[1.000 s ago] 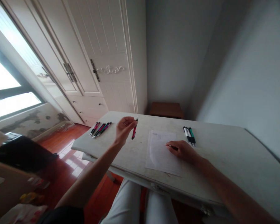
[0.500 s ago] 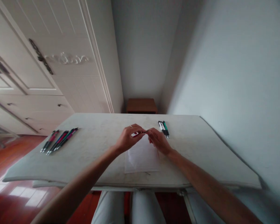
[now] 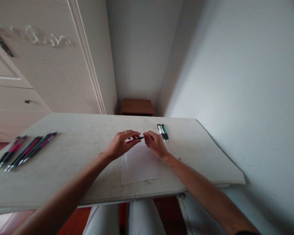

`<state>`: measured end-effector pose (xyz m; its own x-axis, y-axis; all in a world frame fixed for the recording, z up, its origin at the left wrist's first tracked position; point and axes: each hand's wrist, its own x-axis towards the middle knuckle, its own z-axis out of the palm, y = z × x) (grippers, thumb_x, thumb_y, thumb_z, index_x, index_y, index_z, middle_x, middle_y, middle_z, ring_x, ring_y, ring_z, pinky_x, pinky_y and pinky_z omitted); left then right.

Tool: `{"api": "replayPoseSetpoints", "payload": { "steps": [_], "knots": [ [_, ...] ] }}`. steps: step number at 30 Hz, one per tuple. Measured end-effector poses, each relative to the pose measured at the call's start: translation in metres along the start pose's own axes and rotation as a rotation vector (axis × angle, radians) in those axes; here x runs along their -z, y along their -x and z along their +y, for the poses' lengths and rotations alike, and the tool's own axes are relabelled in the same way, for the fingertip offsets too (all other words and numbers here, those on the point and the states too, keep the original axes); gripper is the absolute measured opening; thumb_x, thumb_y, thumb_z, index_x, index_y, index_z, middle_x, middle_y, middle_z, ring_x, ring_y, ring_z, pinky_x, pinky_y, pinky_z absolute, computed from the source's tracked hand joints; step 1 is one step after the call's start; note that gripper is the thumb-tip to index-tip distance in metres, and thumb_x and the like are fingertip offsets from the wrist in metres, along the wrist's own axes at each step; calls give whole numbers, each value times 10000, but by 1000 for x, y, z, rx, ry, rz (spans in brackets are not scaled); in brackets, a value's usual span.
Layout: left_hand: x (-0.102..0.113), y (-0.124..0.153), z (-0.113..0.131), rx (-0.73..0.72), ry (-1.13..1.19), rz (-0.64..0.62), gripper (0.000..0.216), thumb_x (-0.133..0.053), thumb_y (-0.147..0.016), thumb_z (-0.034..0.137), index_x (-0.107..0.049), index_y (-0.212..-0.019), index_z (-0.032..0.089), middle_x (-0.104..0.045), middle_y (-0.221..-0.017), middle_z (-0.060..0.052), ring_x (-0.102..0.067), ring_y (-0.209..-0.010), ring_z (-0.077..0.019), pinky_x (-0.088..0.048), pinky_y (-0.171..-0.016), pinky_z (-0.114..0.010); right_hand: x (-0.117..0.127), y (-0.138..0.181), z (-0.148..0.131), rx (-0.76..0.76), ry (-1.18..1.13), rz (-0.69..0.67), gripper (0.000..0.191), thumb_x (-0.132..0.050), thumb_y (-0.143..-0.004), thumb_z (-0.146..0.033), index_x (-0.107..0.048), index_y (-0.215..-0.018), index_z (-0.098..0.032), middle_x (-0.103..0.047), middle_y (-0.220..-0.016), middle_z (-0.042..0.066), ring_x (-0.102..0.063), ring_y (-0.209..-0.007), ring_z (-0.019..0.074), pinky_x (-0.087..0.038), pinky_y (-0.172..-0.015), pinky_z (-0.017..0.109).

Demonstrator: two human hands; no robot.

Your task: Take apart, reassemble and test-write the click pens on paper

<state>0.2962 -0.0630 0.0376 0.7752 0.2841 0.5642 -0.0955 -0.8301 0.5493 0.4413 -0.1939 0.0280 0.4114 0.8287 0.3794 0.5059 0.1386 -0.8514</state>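
My left hand [image 3: 121, 143] pinches a slim pen [image 3: 137, 139] with a pink barrel and a dark front end that points right. Close by that end is my right hand [image 3: 155, 142], its fingers curled and pressed together. Whatever is inside the right fingers is hidden. Both hands are above a sheet of paper [image 3: 140, 164] that lies on the pale-topped table [image 3: 88, 130]. Just behind the right hand, several pens [image 3: 163, 133] with white or green barrels lie side by side.
At the table's left, several pens [image 3: 30, 150] with dark grips and coloured barrels lie in a slanted group. A small dark sliver [image 3: 147, 181] is by the paper's lower edge. A white wardrobe [image 3: 51, 78] stands left, a bare wall [image 3: 222, 65] right, a brown wooden box-like piece [image 3: 137, 106] behind.
My fingertips have come slightly apart, and more of the pen's dark front end shows between them. The view has shifted, so the table and pens appear further left.
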Motion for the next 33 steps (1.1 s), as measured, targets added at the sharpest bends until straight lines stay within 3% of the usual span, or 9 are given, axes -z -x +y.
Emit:
{"api": "replayPoseSetpoints", "payload": {
  "steps": [4,8,12,20,24,26,28,30,33],
  "knots": [
    [10,5,-18,34,-60,-4,367,-676,-832,495,-688,-1036,190,-731,-927,-55,-663,-742,-156,-538,-723,-278,0,-3,2,-8,35,123,443,-421,-973,-499,-417,-627,-222,-438,-509,-53,-417,-481,98,-335,-528,240],
    [15,7,-31,114,-43,75,354,-702,-793,512,-689,-919,181,-696,-756,-18,-601,-639,-133,-508,-646,-249,2,-2,5,-43,50,202,442,-419,-969,-497,-405,-620,-226,-437,-512,-51,-417,-485,101,-330,-529,243],
    [10,6,-33,206,48,136,363,-734,-743,517,-642,-746,166,-653,-659,-2,-551,-571,-115,-467,-571,-226,2,-3,8,-51,36,205,444,-422,-963,-505,-414,-617,-226,-432,-504,-51,-422,-481,104,-339,-528,242],
    [-1,10,-23,396,210,49,390,-626,-815,540,-684,-741,161,-621,-583,7,-545,-476,-103,-429,-501,-216,7,-5,18,-60,-17,200,456,-442,-946,-545,-414,-619,-228,-426,-509,-51,-409,-479,104,-343,-511,238],
    [0,10,-22,422,168,71,518,-516,-891,539,-554,-535,164,-522,-462,16,-490,-452,-91,-411,-502,-205,6,-3,15,-29,-18,158,458,-436,-953,-545,-419,-625,-225,-424,-510,-54,-403,-471,99,-344,-514,239],
    [-1,9,-22,423,200,65,517,-461,-915,552,-573,-593,164,-507,-463,21,-485,-445,-93,-404,-488,-205,6,-2,14,-16,-14,156,453,-435,-959,-529,-429,-627,-222,-428,-513,-54,-403,-471,97,-346,-521,240],
    [-2,9,-21,405,295,49,448,-483,-900,568,-640,-817,157,-577,-588,14,-524,-469,-99,-417,-479,-211,5,-3,15,-24,-16,174,454,-439,-959,-527,-436,-625,-220,-430,-512,-54,-402,-469,97,-344,-516,240],
    [-4,9,-19,378,357,61,445,-600,-832,563,-622,-1019,160,-621,-759,-6,-564,-518,-102,-438,-487,-217,6,-4,18,-46,-27,202,458,-444,-952,-541,-443,-625,-220,-429,-507,-54,-399,-463,98,-340,-504,241],
    [-5,9,-17,345,322,115,546,-766,-699,492,-590,-1101,167,-610,-883,-18,-558,-551,-89,-443,-505,-216,7,-5,22,-71,-47,250,463,-449,-942,-562,-449,-627,-223,-422,-501,-57,-392,-454,101,-339,-488,242]
  ]
}}
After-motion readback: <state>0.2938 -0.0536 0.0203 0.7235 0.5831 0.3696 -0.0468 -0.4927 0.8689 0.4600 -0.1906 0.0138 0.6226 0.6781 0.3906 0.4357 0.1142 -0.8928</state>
